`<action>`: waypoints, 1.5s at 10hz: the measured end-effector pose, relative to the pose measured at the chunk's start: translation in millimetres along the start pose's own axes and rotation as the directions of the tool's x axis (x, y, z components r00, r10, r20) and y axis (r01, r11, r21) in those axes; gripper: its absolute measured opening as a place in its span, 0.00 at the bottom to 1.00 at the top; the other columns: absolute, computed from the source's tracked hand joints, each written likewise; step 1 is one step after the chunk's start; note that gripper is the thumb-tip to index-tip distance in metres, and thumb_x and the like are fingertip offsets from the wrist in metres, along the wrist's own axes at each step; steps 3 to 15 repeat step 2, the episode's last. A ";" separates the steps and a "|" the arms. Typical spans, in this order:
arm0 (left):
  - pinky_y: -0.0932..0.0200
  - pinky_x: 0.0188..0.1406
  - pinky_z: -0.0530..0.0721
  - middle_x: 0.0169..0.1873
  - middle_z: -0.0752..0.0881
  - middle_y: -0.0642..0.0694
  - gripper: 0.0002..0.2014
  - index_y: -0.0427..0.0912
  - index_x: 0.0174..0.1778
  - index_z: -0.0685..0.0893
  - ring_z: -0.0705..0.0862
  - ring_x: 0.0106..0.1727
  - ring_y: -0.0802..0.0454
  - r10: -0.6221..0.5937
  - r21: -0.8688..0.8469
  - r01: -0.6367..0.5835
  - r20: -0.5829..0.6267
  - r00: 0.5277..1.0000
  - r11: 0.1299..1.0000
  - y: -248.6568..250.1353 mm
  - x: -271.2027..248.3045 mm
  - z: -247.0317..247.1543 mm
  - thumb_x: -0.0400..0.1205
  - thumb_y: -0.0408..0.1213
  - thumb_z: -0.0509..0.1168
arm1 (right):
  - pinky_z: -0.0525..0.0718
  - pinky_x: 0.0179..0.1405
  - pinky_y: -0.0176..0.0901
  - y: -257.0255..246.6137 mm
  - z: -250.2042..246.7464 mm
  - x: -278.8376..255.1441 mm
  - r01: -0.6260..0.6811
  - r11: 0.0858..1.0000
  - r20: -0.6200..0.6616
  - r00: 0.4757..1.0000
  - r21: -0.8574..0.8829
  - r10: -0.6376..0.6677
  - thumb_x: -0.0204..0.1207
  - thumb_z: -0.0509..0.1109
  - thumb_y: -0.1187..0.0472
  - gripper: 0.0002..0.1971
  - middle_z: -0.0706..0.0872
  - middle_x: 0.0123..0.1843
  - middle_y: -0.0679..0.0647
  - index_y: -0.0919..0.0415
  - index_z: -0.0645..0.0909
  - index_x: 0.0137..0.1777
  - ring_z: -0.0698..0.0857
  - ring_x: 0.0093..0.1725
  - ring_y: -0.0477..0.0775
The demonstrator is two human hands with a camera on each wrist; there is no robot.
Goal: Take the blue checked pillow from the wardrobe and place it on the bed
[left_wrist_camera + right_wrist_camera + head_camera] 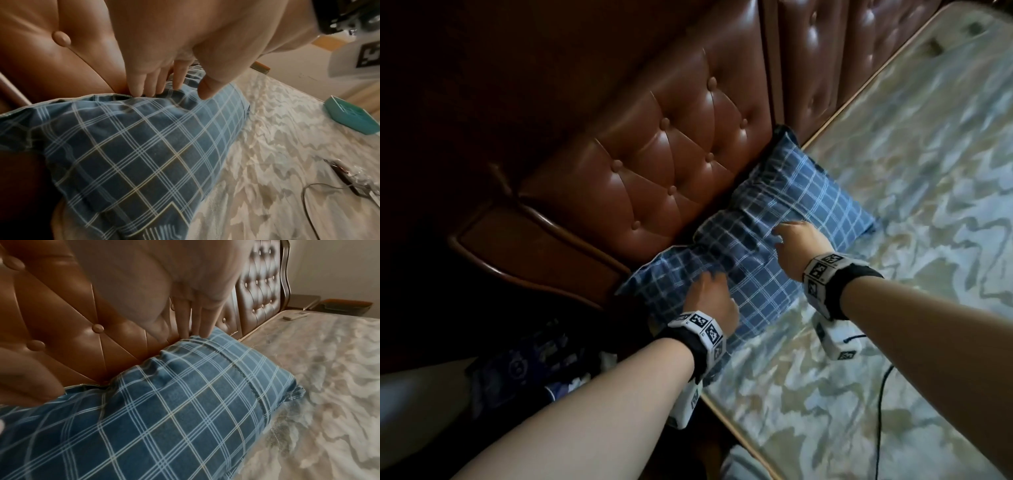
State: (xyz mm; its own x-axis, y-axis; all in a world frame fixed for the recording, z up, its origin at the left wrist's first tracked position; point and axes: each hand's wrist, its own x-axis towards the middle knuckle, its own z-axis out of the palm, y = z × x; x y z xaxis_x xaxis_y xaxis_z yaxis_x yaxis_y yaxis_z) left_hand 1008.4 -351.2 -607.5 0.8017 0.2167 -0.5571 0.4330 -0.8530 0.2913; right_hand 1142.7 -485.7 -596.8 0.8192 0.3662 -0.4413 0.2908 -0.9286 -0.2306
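The blue checked pillow (753,270) lies on the bed's mattress (911,205), its long edge against the brown buttoned headboard (671,154). My left hand (705,281) rests on the pillow's near end. In the left wrist view its straight fingers (144,91) touch the top seam of the pillow (133,146), thumb apart. My right hand (787,233) rests on the pillow's middle. In the right wrist view its straight fingers (197,327) touch the upper edge of the pillow (174,402). Neither hand grips the cloth.
A teal box (353,116) and a black cable (308,203) lie on the patterned mattress to the right. A white remote (296,315) lies near the far headboard. Dark printed cloth (534,359) sits beside the bed at the left.
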 end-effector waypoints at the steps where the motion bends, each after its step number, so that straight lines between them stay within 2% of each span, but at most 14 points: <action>1: 0.48 0.64 0.80 0.71 0.75 0.35 0.21 0.34 0.71 0.73 0.80 0.66 0.39 -0.069 -0.030 0.070 0.055 0.996 0.997 -4.5 -0.2 -9.7 0.81 0.35 0.62 | 0.89 0.46 0.50 -0.3 -2.8 -3.8 -0.046 0.999 0.076 0.996 0.019 0.045 0.81 0.62 0.68 0.15 0.88 0.60 0.58 0.56 0.84 0.63 0.87 0.55 0.61; 2: 0.48 0.57 0.81 0.70 0.74 0.36 0.21 0.36 0.71 0.73 0.81 0.62 0.38 -0.097 -0.039 0.100 0.070 0.993 0.994 0.6 -3.7 -27.1 0.81 0.35 0.61 | 0.90 0.47 0.50 -3.0 -15.8 -10.5 -0.044 0.998 0.101 0.994 0.050 0.039 0.83 0.61 0.67 0.17 0.88 0.60 0.60 0.56 0.82 0.68 0.89 0.54 0.62; 15: 0.48 0.57 0.81 0.70 0.74 0.36 0.21 0.36 0.71 0.73 0.81 0.62 0.38 -0.097 -0.039 0.100 0.070 0.993 0.994 0.6 -3.7 -27.1 0.81 0.35 0.61 | 0.90 0.47 0.50 -3.0 -15.8 -10.5 -0.044 0.998 0.101 0.994 0.050 0.039 0.83 0.61 0.67 0.17 0.88 0.60 0.60 0.56 0.82 0.68 0.89 0.54 0.62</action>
